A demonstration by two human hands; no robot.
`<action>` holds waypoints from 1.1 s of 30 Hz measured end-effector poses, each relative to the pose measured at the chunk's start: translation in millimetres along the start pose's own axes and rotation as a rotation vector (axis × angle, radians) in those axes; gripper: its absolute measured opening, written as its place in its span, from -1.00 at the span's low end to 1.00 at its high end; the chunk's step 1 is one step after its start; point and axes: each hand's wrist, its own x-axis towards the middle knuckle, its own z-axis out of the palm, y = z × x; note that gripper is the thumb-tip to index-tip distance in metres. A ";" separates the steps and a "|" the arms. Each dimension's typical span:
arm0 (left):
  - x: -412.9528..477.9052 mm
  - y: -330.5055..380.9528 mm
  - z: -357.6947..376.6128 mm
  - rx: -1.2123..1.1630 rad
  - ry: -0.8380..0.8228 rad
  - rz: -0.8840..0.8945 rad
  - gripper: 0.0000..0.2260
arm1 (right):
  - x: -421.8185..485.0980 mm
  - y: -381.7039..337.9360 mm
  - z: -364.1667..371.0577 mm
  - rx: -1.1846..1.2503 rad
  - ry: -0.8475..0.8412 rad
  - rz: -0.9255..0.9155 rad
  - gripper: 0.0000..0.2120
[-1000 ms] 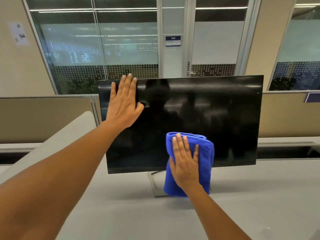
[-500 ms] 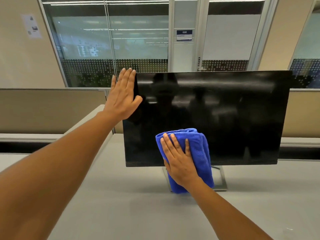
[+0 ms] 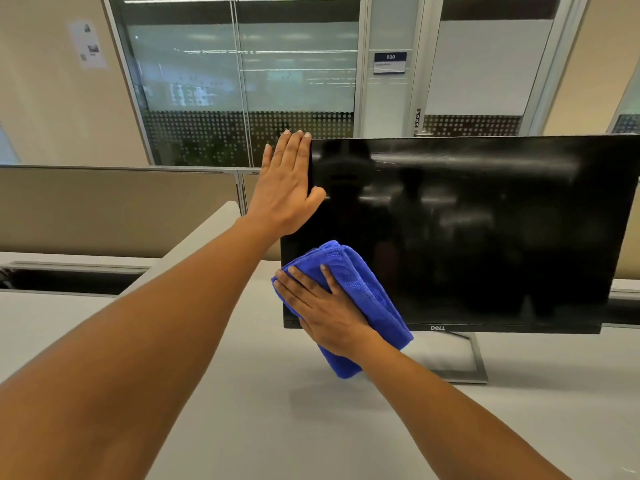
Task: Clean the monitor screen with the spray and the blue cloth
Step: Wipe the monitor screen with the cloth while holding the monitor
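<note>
A black monitor with a dark, glossy screen stands on a grey desk. My left hand lies flat with straight fingers on the screen's upper left corner and edge. My right hand presses a folded blue cloth flat against the lower left corner of the screen, fingers spread over it. The cloth hangs below the bezel. No spray bottle is in view.
The monitor's metal stand rests on the desk behind the cloth. Beige partition panels run along the desk's far side, with a cable slot at the left. Glass walls and a door lie beyond.
My right hand has slid the cloth leftward along the bottom of the screen to the lower left corner. The left hand has stayed on the upper left corner; the view has shifted left.
</note>
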 end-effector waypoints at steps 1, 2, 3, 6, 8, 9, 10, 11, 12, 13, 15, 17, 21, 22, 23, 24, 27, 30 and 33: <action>-0.7 -0.5 0.3 0.001 0.001 0.002 -0.36 | -3.0 0.0 1.8 -0.017 0.001 -0.025 -0.40; -1.2 -0.7 0.7 0.002 0.000 0.001 -0.36 | -7.1 -0.6 4.6 -0.033 -0.002 -0.060 -0.41; -1.3 -0.7 0.9 0.004 0.001 0.000 -0.35 | -11.6 -1.5 7.8 -0.045 -0.011 -0.100 -0.41; -1.3 -0.7 1.0 0.019 0.001 0.001 -0.35 | -23.6 -2.8 14.7 -0.073 -0.038 -0.180 -0.40; -1.4 -0.7 0.9 0.018 0.000 0.001 -0.34 | -29.3 -1.5 16.7 -0.086 -0.042 -0.201 -0.40; -1.6 -0.8 0.9 0.016 -0.001 0.001 -0.34 | -32.2 -0.1 17.2 -0.093 -0.040 -0.208 -0.39; -1.5 -0.9 1.1 0.013 0.000 0.002 -0.34 | -35.5 1.7 17.5 -0.099 -0.037 -0.214 -0.39; -1.5 -1.2 1.5 0.011 0.003 0.003 -0.35 | -39.3 4.0 17.8 -0.103 -0.036 -0.220 -0.38; -1.3 -1.4 2.0 0.007 0.005 0.003 -0.36 | -44.1 6.9 17.9 -0.104 -0.036 -0.223 -0.38; -1.1 -1.3 2.4 0.003 0.006 0.000 -0.36 | -50.0 10.3 17.8 -0.105 -0.036 -0.222 -0.36; -0.7 -0.7 3.1 -0.007 0.008 -0.006 -0.36 | -63.4 19.0 17.3 -0.105 -0.029 -0.209 -0.33; -0.4 0.1 3.1 -0.018 0.006 -0.011 -0.36 | -75.4 29.7 16.7 -0.112 -0.018 -0.204 -0.29; 0.0 1.4 1.2 -0.016 -0.003 -0.025 -0.36 | -84.4 41.4 14.4 -0.124 -0.025 -0.198 -0.26; 0.0 2.0 0.7 -0.014 -0.005 -0.027 -0.36 | -83.2 40.4 13.8 -0.121 -0.035 -0.196 -0.27; -0.1 2.5 0.5 -0.014 -0.007 -0.028 -0.36 | -81.2 38.2 13.2 -0.122 -0.047 -0.195 -0.27; -0.4 3.1 0.5 -0.016 -0.010 -0.030 -0.36 | -78.4 35.4 12.5 -0.125 -0.056 -0.196 -0.28; -0.8 4.5 0.3 -0.016 -0.017 -0.036 -0.36 | -64.7 24.6 9.4 -0.120 -0.066 -0.203 -0.32; -1.0 6.0 -0.2 -0.010 -0.018 -0.043 -0.36 | -42.8 6.2 4.0 -0.122 -0.087 -0.226 -0.37; -0.6 5.2 0.1 -0.005 -0.020 -0.040 -0.36 | -25.5 -10.1 0.6 -0.134 -0.100 -0.249 -0.39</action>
